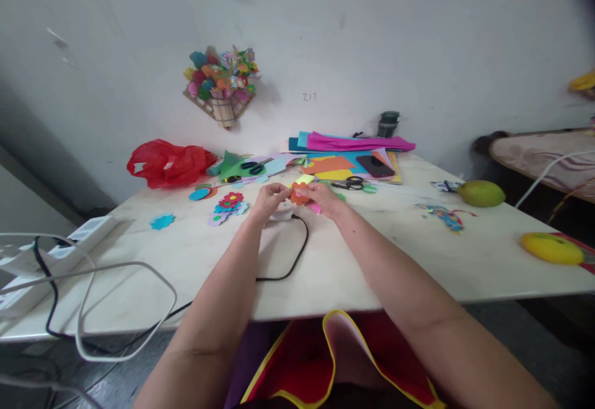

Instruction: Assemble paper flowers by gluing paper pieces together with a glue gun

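An orange flower cutout is held up over the middle of the table. My right hand pinches its right side between thumb and fingers. My left hand is closed at its left edge, fingertips pressed together. Just under my hands lies a whitish device with a black cord; the hands partly hide it. A small bright pink piece shows below my right hand. To the left is a stack of finished-looking flower cutouts in red, blue and lilac, with a single blue flower cutout farther left.
Behind my hands lie black scissors, a phone, orange sheets and a magenta roll. More scissors and a red plastic bag are back left. A power strip with loose cables stands left; mangoes lie right.
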The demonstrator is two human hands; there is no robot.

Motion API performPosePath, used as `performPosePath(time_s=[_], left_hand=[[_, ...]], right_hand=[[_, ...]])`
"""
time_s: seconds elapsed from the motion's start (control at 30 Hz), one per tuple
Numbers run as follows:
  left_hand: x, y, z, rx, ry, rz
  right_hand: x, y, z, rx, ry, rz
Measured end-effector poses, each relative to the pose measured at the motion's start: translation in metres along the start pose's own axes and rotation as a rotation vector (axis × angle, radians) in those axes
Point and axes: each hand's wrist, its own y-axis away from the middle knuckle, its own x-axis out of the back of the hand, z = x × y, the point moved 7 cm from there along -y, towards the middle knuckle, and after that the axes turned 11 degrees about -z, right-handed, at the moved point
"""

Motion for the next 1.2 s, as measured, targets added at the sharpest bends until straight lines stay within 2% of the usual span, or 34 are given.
performPosePath(time_s=[0.33, 0.57, 0.9, 1.2], left_hand=[[-0.002, -0.001, -0.002, -0.006, 0.013, -0.020], [0.003, 0.001, -0.003, 0.003, 0.064, 0.027], [0.000, -0.001, -0.008, 0.009, 0.044, 0.017], [0.003, -0.001, -0.007, -0.003, 0.080, 0.070]], right_hand=[[0.004, -0.002, 0.005, -0.003, -0.024, 0.034], [0.006, -0.001, 0.005, -0.021, -0.021, 0.027], [0.010, -0.003, 0.004, 0.020, -0.026, 0.106], [0.009, -0.005, 0.008, -0.018, -0.024, 0.029]])
